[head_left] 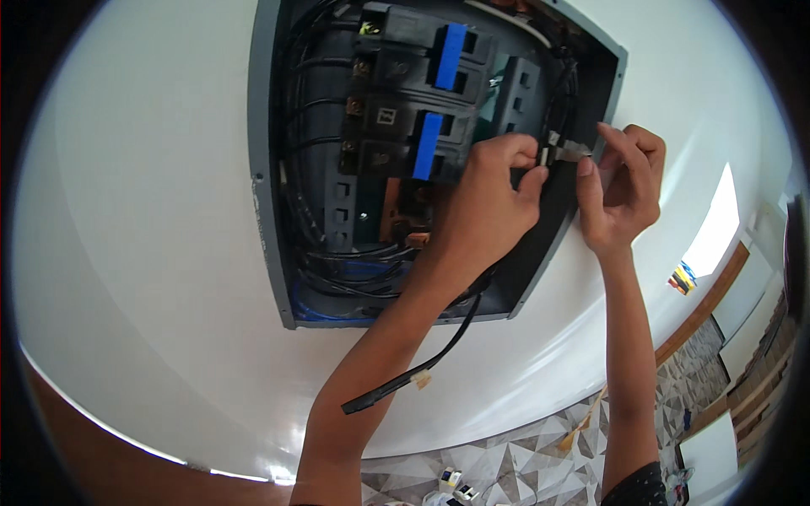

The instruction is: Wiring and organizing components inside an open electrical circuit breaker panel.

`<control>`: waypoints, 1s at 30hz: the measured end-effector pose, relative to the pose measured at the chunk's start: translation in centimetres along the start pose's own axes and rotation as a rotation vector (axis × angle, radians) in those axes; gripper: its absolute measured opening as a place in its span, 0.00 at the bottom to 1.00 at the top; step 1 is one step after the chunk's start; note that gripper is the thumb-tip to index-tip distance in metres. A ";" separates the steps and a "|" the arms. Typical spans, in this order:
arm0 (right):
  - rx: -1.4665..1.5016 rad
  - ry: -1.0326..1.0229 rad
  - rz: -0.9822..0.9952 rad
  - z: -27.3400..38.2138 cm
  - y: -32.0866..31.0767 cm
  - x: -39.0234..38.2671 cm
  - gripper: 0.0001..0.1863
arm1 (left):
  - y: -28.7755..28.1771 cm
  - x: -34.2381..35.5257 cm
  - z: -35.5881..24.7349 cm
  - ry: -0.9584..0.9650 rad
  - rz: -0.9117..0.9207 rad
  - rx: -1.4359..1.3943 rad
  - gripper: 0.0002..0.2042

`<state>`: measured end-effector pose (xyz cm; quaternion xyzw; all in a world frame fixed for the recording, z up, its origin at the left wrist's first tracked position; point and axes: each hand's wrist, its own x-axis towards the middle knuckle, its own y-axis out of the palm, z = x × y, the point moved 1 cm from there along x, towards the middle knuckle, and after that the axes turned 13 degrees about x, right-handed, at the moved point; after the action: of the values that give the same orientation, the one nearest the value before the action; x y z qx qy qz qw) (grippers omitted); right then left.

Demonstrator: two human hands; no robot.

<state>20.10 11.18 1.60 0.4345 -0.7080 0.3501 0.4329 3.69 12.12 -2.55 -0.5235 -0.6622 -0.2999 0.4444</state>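
Observation:
An open grey metal electrical box (261, 219) on the white wall holds black breakers (396, 114) with blue strips (450, 55). My left hand (506, 185), at the box's right side, pinches the bundle of black cables (565, 101) near a small white sleeve (544, 156); the exact grip is partly hidden. My right hand (624, 185) has its thumb at the end of a translucent tape strip (574, 150) extending from the bundle, fingers curled. A loose black cable (380, 395) with a beige tag (420, 379) hangs across my left forearm.
The white wall (152, 211) surrounds the box. Below are a patterned tile floor (540, 438) with small white-and-black items (456, 487) on it, and a brown surface at lower left (101, 447). At right are a bright opening (709, 223), wooden trim (700, 304) and wooden slats (759, 379).

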 end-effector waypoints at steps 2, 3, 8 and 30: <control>0.024 0.030 0.025 0.2 -0.6 0.3 0.17 | 0.1 -0.1 -0.2 -0.031 0.016 0.017 0.09; 0.072 0.072 0.040 0.2 -0.7 0.6 0.18 | 0.0 -0.2 -0.4 -0.021 0.011 0.012 0.09; -0.104 0.148 0.061 1.0 -1.5 4.2 0.14 | 0.4 -0.3 -0.2 -0.011 -0.005 0.014 0.10; -0.197 -0.114 0.188 -1.5 0.8 4.9 0.10 | -1.4 -3.0 -1.9 0.252 0.000 0.349 0.11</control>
<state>18.61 11.28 6.54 0.3410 -0.7998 0.2926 0.3980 3.06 8.82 -4.36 -0.3970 -0.6432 -0.2440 0.6076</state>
